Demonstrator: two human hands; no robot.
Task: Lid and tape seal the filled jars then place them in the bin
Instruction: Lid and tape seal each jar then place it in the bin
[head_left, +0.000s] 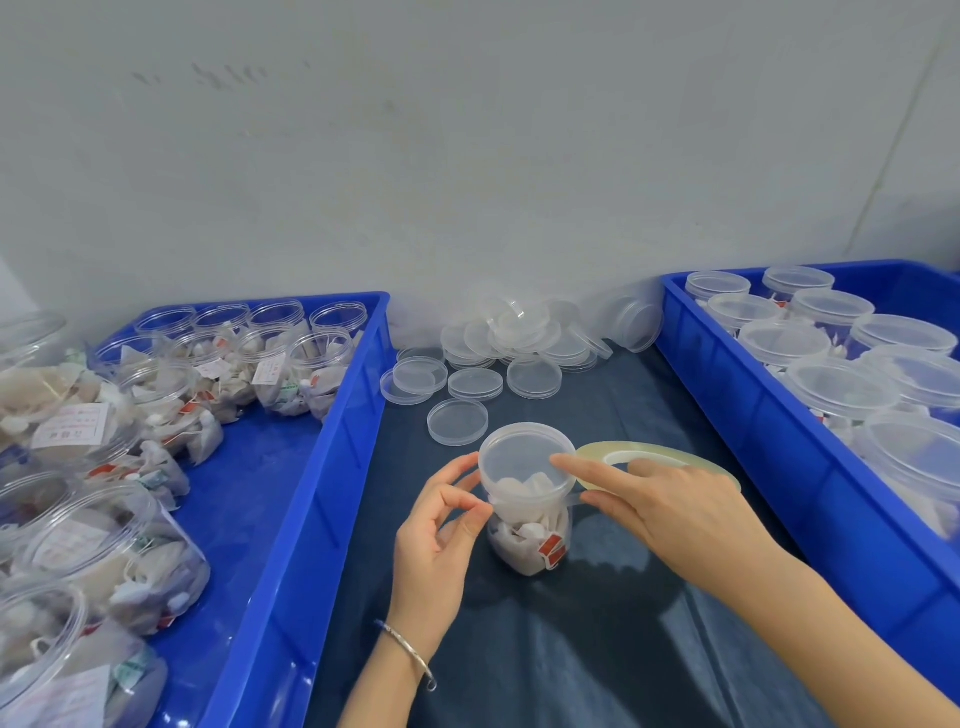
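Dark tabletop (571, 649), left grip (441, 525) pinching tape (670, 457)

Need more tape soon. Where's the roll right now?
Centre of the head view: the tape roll is in the right hand, just right of the lidded jar.

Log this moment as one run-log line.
step: taping lid seam | jar: lidded, upright on table | left hand: pinches tape end at rim | right hand: holds tape roll, forefinger on lid | right bin: lidded jars
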